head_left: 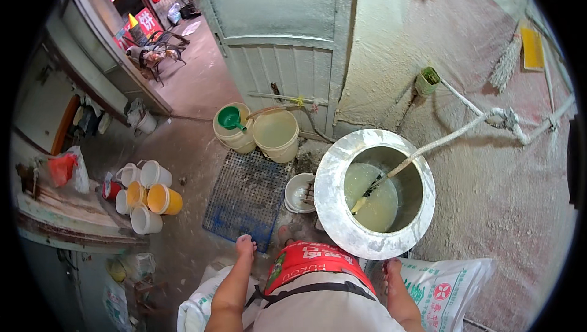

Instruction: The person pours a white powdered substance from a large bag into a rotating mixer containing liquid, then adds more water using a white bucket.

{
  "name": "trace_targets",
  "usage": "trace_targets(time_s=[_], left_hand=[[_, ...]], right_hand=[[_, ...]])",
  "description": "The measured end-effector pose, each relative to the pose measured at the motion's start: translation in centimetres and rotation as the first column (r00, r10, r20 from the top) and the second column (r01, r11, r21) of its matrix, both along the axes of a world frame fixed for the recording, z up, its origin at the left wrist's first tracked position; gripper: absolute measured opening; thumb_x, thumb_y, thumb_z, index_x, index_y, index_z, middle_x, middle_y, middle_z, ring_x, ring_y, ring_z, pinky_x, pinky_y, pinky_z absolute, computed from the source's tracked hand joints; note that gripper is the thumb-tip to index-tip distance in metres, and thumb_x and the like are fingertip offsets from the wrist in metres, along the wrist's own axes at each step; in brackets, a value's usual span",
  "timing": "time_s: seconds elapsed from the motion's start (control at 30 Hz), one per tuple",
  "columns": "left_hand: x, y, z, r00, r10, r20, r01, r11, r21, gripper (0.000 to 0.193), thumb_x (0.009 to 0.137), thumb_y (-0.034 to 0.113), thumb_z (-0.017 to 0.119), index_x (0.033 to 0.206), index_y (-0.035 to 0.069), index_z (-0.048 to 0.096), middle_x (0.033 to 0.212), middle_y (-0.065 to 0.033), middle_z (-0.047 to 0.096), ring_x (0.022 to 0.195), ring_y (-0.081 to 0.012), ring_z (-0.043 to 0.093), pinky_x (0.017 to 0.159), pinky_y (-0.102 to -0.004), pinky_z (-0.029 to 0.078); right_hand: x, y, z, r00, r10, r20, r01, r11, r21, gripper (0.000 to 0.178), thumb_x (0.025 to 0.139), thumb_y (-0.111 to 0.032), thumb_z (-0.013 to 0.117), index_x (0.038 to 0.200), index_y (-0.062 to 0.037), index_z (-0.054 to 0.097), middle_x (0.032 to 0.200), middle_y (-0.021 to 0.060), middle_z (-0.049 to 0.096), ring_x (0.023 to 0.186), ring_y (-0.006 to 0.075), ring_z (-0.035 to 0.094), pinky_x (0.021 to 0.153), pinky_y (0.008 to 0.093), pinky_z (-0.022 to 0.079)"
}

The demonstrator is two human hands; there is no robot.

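Observation:
My left hand hovers over the near edge of a blue-black perforated mat; its fingers look curled in, with nothing visible in them. My right hand hangs just below the rim of a big round metal pot, beside a white printed sack. Its fingers are dark and partly hidden, so their grip is unclear. Cloudy pale liquid fills the pot's lower part. A long wrapped pole slants down into it. Across my front lies a red and white printed apron.
Two large pails, one of cloudy liquid and another with a green dipper, stand by the door. A small white bucket sits left of the pot. Several white and yellow buckets cluster at left. Plastic-covered wall rises right.

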State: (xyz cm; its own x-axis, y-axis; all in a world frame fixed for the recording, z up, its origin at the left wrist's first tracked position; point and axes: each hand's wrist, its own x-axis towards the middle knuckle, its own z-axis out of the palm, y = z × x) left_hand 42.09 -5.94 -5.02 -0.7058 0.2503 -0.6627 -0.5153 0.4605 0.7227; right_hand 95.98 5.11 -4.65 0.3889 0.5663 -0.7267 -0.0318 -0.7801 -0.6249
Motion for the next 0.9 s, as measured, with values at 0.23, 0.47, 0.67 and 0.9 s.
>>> trace_targets(time_s=[0.23,0.47,0.67,0.9], left_hand=[[0.8,-1.1,-0.7,0.999,0.011,-0.038,-0.013,0.999,-0.041,0.016,0.081,0.011,0.052,0.096,0.006,0.052,0.073,-0.0055,0.053,0.049,-0.0137,0.050,0.038,-0.0254,0.040],[0.7,-4.5,-2.2,0.998,0.055,-0.043,-0.061,0.987,-0.146,0.013,0.081,0.012,0.053,0.092,0.005,0.052,0.065,-0.0057,0.052,0.046,-0.0143,0.049,0.035,-0.0263,0.038],[0.8,-5.6,-1.6,0.997,0.079,-0.011,-0.080,0.983,-0.168,0.013,0.082,0.014,0.055,0.091,0.006,0.052,0.065,-0.0059,0.053,0.046,-0.0139,0.049,0.034,-0.0267,0.038],[1.7,-5.0,-0.3,0.996,0.090,-0.010,-0.091,0.988,-0.122,0.014,0.082,0.014,0.055,0.093,0.006,0.052,0.070,-0.0055,0.053,0.047,-0.0133,0.050,0.035,-0.0259,0.038]], right_hand=[[1.3,-0.6,-0.1,1.000,0.017,-0.006,-0.017,1.000,-0.018,0.013,0.084,-0.012,0.044,0.077,-0.0041,0.050,0.055,0.0076,0.050,0.038,0.0153,0.045,0.030,0.0270,0.033],[1.9,-1.4,-1.2,0.998,-0.060,-0.017,0.060,0.998,0.031,0.011,0.080,-0.007,0.043,0.089,-0.0050,0.050,0.053,0.0061,0.049,0.034,0.0135,0.040,0.028,0.0255,0.028],[1.3,-1.4,-1.2,0.998,-0.047,-0.040,0.048,0.999,0.022,0.011,0.080,-0.006,0.043,0.088,-0.0052,0.050,0.053,0.0062,0.048,0.033,0.0137,0.039,0.027,0.0256,0.026],[1.4,-1.2,-0.7,1.000,0.011,-0.019,-0.011,1.000,-0.005,0.008,0.080,-0.008,0.044,0.085,-0.0055,0.050,0.055,0.0074,0.050,0.035,0.0150,0.042,0.029,0.0268,0.029]])
